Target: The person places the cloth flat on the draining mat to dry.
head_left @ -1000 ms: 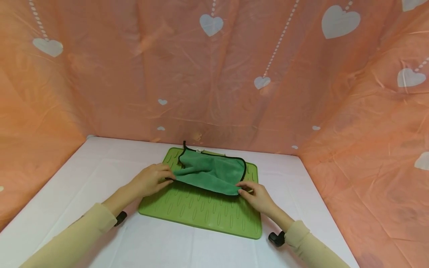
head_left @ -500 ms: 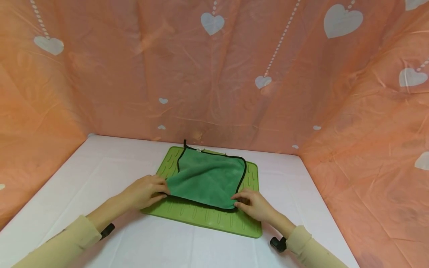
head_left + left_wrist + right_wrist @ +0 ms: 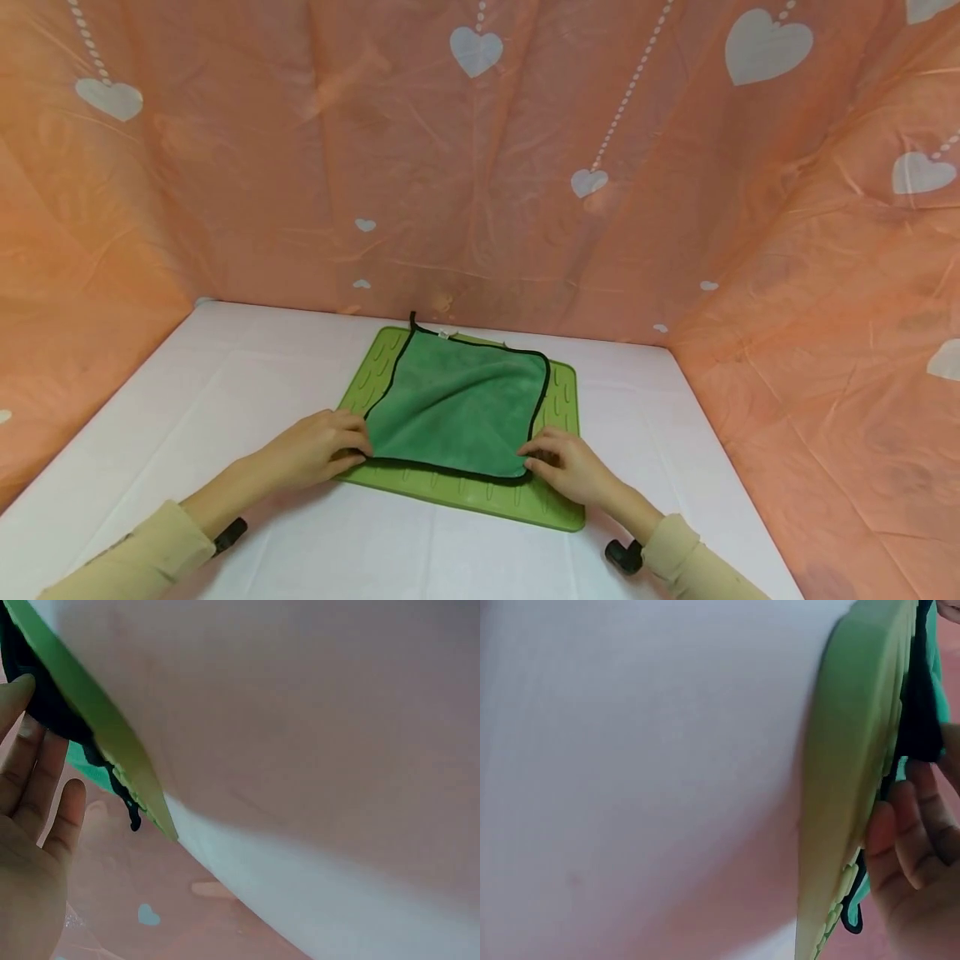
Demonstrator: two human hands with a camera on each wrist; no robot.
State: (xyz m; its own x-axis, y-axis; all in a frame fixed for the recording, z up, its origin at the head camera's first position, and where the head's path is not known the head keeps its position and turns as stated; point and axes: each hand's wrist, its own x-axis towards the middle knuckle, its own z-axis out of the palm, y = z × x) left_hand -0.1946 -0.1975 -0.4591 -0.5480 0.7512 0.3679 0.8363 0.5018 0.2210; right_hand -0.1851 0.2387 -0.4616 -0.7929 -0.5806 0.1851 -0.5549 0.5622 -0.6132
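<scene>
A green cloth [image 3: 461, 404] with black edging lies spread over a lime-green ridged mat [image 3: 480, 497], a soft diagonal crease running across it. My left hand [image 3: 318, 446] pinches the cloth's near left corner between thumb and fingers. At the near right corner, my right hand [image 3: 566, 467] pinches the edge the same way. In the left wrist view the dark edging [image 3: 52, 705] sits between thumb and fingers, just above the mat's side. The right wrist view shows the black corner [image 3: 921, 724] held beside the mat's rim [image 3: 847, 750].
Under the mat is a table with a white cover [image 3: 255, 375]. An orange curtain [image 3: 480, 208] with pale hearts rises behind and at both sides. A black loop [image 3: 413, 321] sticks up from the cloth's far left corner. Black wrist devices [image 3: 622, 556] sit below the sleeves.
Both hands have drawn the cloth's near edge toward the person, the left hand also moving leftward. The folded, bunched cloth now lies nearly flat and covers more of the mat.
</scene>
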